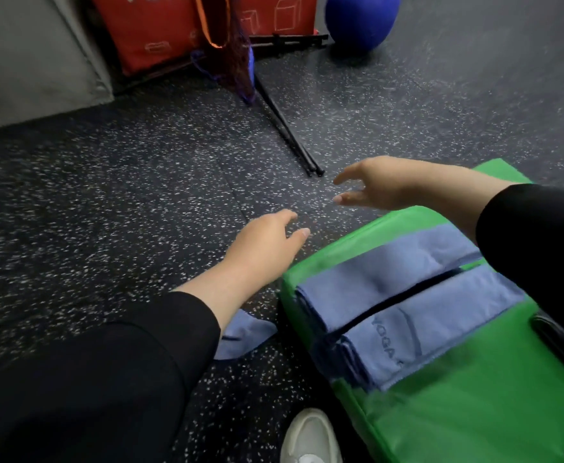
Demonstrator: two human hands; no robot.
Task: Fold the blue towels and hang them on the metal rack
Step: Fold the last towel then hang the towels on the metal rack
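Two folded blue towels lie side by side on a green mat [474,412]: the far towel [387,275] and the near towel [424,332], which carries the word YOGA. A third blue towel [244,335] lies on the dark floor, partly hidden under my left forearm. My left hand [264,245] hovers above the floor just left of the mat, fingers apart and empty. My right hand [381,183] reaches forward past the mat's far edge, fingers spread, holding nothing. No metal rack is in view.
Black rods [287,128] lie on the speckled floor ahead of my hands. Red bags [153,35] and a dark net bag [230,61] stand at the back, with a blue ball [361,18] at the right. A grey pad [30,61] sits far left. A white shoe [310,436] is near.
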